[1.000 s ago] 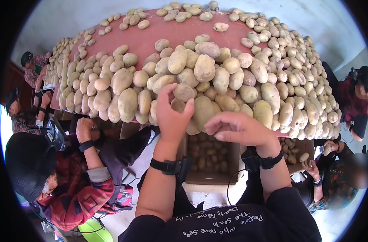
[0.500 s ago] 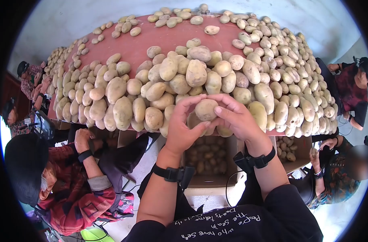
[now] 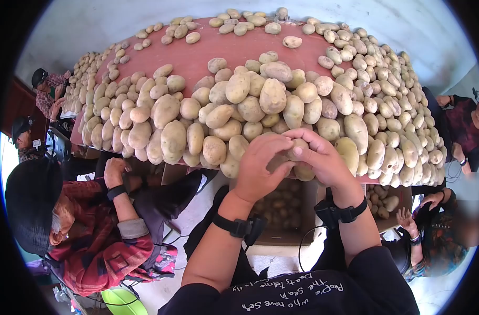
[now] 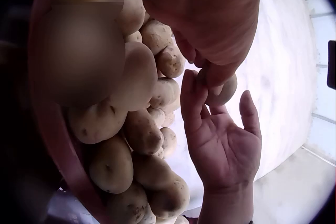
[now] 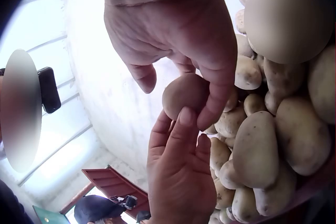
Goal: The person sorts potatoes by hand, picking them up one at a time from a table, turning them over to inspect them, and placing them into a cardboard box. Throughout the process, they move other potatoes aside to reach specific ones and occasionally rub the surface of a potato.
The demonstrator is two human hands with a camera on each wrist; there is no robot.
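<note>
Both hands meet in front of the heap's near edge in the head view, around one small round potato (image 5: 184, 94). My left hand (image 3: 259, 167) pinches it, the thumb lying across its surface in the right wrist view. Fingers of my right hand (image 3: 326, 161) touch the potato's side while its thumb stands apart, palm facing up toward the left hand in the left wrist view. In the head view the hands partly hide the potato. Right beyond them lies a thick heap of potatoes (image 3: 273, 97) of mixed sizes.
The heap spreads along a red table (image 3: 229, 44). Below the hands stands a cardboard box (image 3: 268, 239) holding potatoes, with another potato-filled box (image 3: 402, 210) to the right. A person in a plaid shirt (image 3: 105, 247) sits close on the left; others sit further along both sides.
A second ago the left hand held the potato over the heap, with the right hand apart. Half a second ago both hands held it. Now the right thumb is off the potato.
</note>
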